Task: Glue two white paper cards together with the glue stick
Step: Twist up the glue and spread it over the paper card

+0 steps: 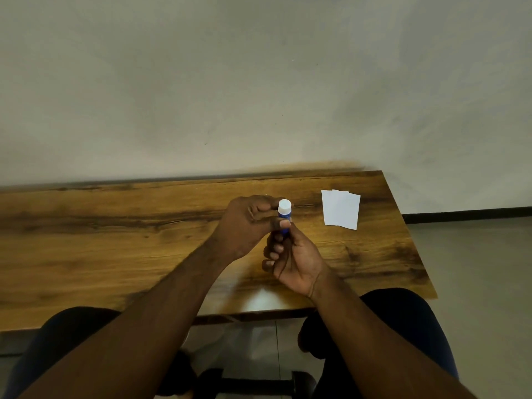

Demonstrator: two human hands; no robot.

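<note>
Left side of the wooden table (86,240) is bare brown board w/ dark grain, smooth and a bit shiny; a light reflection sits near the front edge.

Moving to the middle: the left hand (244,226) is raised over the table, fingers curled in, thumb and first fingers pinching the white cap (284,207) of the glue stick (285,223). Just below it the right hand (290,257), palm turned up, has its fingers wrapped round the blue body of the stick, thumb pressed on the front. So both hands are clamped on the same thing, one at each end, touching each other. Cap looks not yet off, but the joint is partly hidden so I cannot tell for sure.

The stick is a small round plastic tube, prob. light and stiff, smooth enough to slip if held loose. Best hold is as now: body in one fist, cap in fingertips of the other, then pull or twist apart.

To the right, well apart from the hands, two white paper cards (340,209) lie flat on the table, overlapping, one shifted a bit. They look thin and flexible, easy to bend or slide; I think better to press one flat w/ fingers while the glue goes on.
</note>
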